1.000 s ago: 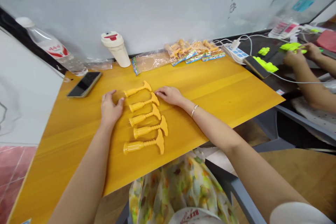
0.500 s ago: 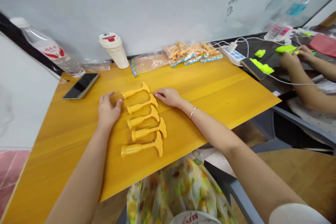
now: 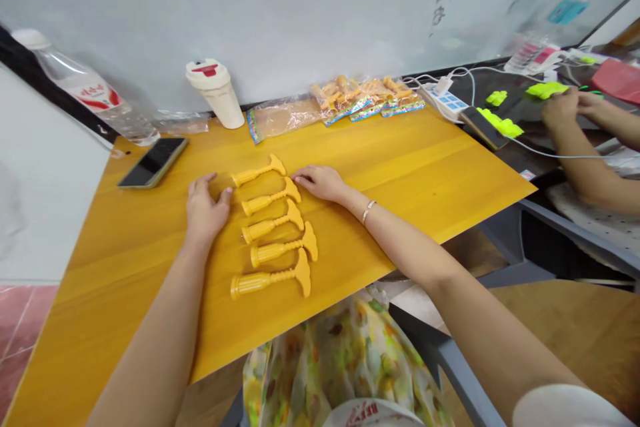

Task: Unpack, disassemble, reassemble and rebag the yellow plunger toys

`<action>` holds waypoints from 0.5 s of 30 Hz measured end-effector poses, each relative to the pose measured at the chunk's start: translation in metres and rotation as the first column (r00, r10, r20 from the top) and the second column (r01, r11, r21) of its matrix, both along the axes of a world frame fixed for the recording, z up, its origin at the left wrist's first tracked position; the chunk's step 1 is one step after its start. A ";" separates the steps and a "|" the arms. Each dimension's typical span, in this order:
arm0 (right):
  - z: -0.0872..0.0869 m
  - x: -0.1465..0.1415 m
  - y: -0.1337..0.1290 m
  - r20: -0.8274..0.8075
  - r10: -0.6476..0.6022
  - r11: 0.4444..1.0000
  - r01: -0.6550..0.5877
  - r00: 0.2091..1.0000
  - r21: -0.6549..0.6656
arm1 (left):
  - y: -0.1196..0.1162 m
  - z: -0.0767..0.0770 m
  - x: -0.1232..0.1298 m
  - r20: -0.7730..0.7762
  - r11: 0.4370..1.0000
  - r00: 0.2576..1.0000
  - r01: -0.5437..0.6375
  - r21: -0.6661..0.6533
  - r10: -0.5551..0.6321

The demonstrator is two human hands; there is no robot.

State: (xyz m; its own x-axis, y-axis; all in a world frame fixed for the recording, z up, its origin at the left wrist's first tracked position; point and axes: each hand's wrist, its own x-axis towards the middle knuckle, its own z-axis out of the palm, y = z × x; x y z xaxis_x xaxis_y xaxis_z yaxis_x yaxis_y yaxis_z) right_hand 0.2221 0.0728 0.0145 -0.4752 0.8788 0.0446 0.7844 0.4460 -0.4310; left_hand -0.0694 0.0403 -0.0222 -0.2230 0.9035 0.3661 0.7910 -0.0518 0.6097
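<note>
Several yellow plastic toy hammers lie in a column on the wooden table (image 3: 410, 180), heads to the right and ribbed handles to the left. The farthest toy hammer (image 3: 257, 172) lies between my two hands; the nearest toy hammer (image 3: 273, 279) is close to the front edge. My left hand (image 3: 206, 211) rests on the table left of the handles, thumb spread from the fingers, holding nothing. Beside the heads of the far hammers, my right hand (image 3: 321, 183) lies palm down with its fingers stretched out, fingertips near the farthest head.
Along the whiteboard stand a water bottle (image 3: 93, 93) and a white cup (image 3: 217, 95), with plastic bags of yellow toy parts (image 3: 345, 97). A phone (image 3: 154, 163) lies at left. On the right are a power strip (image 3: 447, 103) and a co-worker's hands (image 3: 565, 107) near bright yellow-green pieces (image 3: 500, 122).
My hands and the toy hammers stay where they were. The co-worker's hands at the right have shifted slightly, and the view has tilted a little.
</note>
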 end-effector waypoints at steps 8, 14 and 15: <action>-0.004 0.000 0.003 -0.016 0.014 1.000 -0.014 1.000 0.018 | 0.001 -0.003 -0.002 0.019 0.999 1.000 0.011 0.031 -0.012; -0.001 0.000 0.002 -0.020 0.007 1.000 -0.007 1.000 -0.009 | 0.000 0.002 0.004 0.040 1.000 0.999 -0.010 0.000 0.010; -0.001 0.000 0.002 -0.022 0.003 1.000 -0.003 1.000 -0.008 | 0.000 0.003 0.004 0.041 1.000 0.999 -0.013 -0.002 0.013</action>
